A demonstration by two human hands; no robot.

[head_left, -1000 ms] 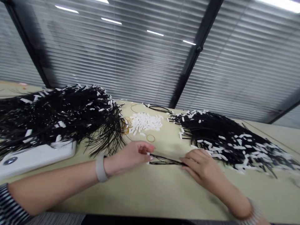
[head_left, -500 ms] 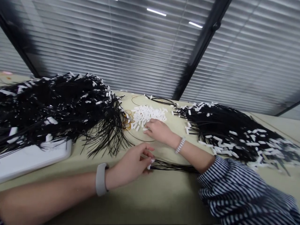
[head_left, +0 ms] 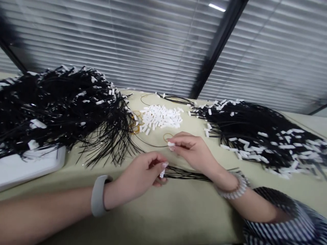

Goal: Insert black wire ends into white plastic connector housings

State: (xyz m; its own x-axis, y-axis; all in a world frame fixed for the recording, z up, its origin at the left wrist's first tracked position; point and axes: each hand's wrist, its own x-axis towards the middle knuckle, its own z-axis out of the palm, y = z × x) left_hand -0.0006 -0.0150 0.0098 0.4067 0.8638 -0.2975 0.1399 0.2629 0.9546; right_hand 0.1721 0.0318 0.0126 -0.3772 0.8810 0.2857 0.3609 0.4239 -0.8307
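My left hand [head_left: 135,177] is closed, thumb against fingers, on a small white connector [head_left: 162,174]. Thin black wires [head_left: 187,175] run rightward from it, passing below my right hand. Between the thumb and fingers of my right hand [head_left: 196,151] is a small white plastic piece [head_left: 171,144], held just up and to the right of the left fingertips. Beyond both hands lies a pile of similar white pieces [head_left: 162,116]. A thin yellowish rubber band [head_left: 165,136] lies on the tabletop near the right fingertips.
A large heap of black wires with white ends [head_left: 58,105] covers the left, partly over a white tray [head_left: 30,170]. Another wire bundle [head_left: 245,126] spreads at the right. More rubber bands [head_left: 136,128] lie beside the pile. Window blinds [head_left: 153,44] stand behind the table.
My right hand has drawn back from the white pile toward my left hand, with a white piece now in its fingers. My left hand keeps hold of the connector. The view has shifted slightly.
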